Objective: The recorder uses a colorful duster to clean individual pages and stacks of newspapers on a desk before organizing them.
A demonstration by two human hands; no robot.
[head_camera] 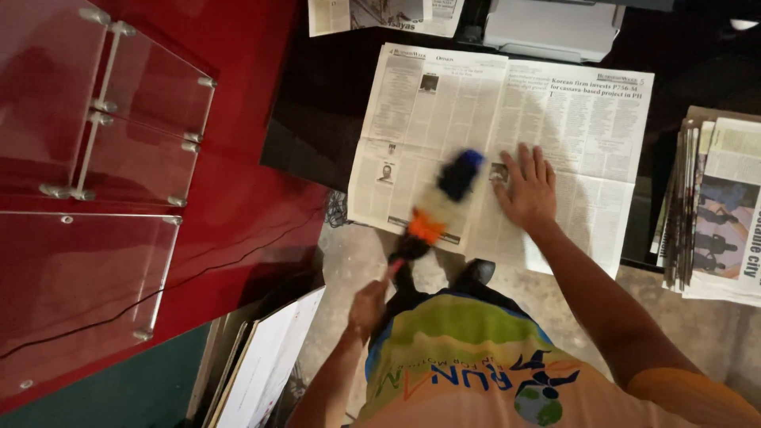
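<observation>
1. the left hand (369, 305) grips a multicolour duster (440, 208), which slants up-right over the open newspaper (444, 111).
2. the right hand (526, 186) lies flat, fingers spread, on the newspaper just right of the duster's blue tip.

Single head-worn view, looking steeply down over the wearer's chest. Faces an open newspaper (507, 150) on a dark table (317, 119), at arm's reach; both forearms enter from the bottom edge. No second view.
</observation>
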